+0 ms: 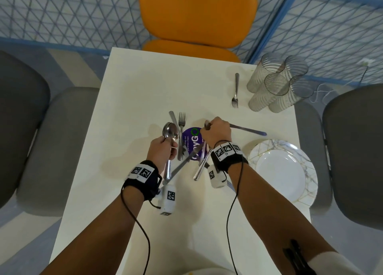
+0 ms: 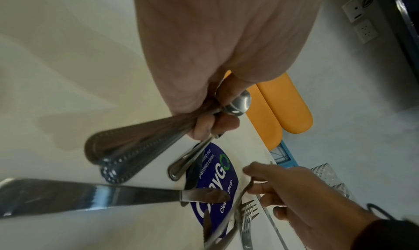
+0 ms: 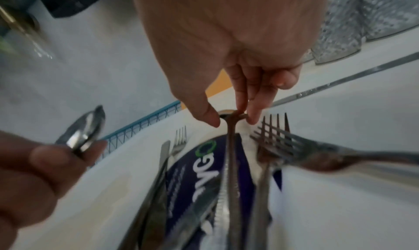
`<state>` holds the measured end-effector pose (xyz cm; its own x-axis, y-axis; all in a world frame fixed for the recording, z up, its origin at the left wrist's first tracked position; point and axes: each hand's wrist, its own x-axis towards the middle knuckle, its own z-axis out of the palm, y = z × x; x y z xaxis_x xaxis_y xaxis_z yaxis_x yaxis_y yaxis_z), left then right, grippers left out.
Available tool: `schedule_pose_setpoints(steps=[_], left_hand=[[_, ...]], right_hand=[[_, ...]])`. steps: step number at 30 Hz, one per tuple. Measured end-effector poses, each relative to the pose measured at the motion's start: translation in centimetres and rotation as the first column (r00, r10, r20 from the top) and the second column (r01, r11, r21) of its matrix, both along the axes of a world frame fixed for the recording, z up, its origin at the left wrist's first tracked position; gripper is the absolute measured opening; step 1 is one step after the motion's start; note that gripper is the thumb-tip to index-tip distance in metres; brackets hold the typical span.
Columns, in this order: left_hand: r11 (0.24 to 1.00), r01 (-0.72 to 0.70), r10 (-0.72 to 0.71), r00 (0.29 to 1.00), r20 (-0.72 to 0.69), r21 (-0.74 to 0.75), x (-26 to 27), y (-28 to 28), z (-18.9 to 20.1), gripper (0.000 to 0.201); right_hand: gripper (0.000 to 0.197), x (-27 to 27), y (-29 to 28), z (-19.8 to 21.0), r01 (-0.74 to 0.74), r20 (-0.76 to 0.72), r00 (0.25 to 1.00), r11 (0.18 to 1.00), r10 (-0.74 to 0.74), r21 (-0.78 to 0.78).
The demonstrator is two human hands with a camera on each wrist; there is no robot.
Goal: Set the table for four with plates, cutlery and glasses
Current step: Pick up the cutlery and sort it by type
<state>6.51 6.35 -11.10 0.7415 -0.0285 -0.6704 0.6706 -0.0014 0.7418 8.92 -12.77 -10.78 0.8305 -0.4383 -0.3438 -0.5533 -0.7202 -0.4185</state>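
My left hand [image 1: 163,149] grips two spoons [image 1: 170,132] by their necks, bowls up, and their beaded handles [image 2: 118,146] point back toward the wrist. My right hand [image 1: 215,132] pinches the neck of another spoon [image 3: 232,155], whose handle hangs over the purple sticker [image 1: 191,139]. A knife [image 1: 248,129] sticks out to the right from under that hand; I cannot tell if it is held. Loose cutlery lies on the sticker: a fork [image 1: 181,127] and knives [image 1: 180,166]. Another fork [image 3: 283,141] lies under my right wrist.
A single fork [image 1: 235,92] lies near the far right corner of the white table [image 1: 134,88]. Beside it stand several clear glasses [image 1: 275,84]. Stacked plates [image 1: 284,171] sit at the right edge. An orange chair [image 1: 196,15] and grey chairs [image 1: 51,140] surround the table.
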Motion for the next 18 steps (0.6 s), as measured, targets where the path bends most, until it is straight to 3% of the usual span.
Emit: schedule_pose_setpoints(steps=[6, 10, 13, 18], left_hand=[[0.999, 0.036, -0.035, 0.999, 0.036, -0.007, 0.7, -1.0, 1.4, 0.023], [0.998, 0.058, -0.056, 0.995, 0.08, -0.023, 1.0, -1.9, 2.2, 0.025], [0.995, 0.077, -0.071, 0.993, 0.099, -0.058, 0.9, -2.7, 3.0, 0.026], [0.99, 0.115, -0.103, 0.985, 0.141, -0.081, 0.1, -3.2, 3.8, 0.031]], right_hand=[[0.018, 0.3, -1.8, 2.6, 0.089, 0.199, 0.974, 0.991, -0.108, 0.104], [0.015, -0.2, -1.7, 4.6, 0.053, 0.312, 0.935, 0.937, -0.167, 0.345], [0.013, -1.2, -0.7, 5.5, 0.022, 0.326, 0.917, 0.846, -0.228, 0.532], [0.013, -2.7, 1.4, 5.3, 0.036, 0.31, 0.91, 0.796, -0.277, 0.604]])
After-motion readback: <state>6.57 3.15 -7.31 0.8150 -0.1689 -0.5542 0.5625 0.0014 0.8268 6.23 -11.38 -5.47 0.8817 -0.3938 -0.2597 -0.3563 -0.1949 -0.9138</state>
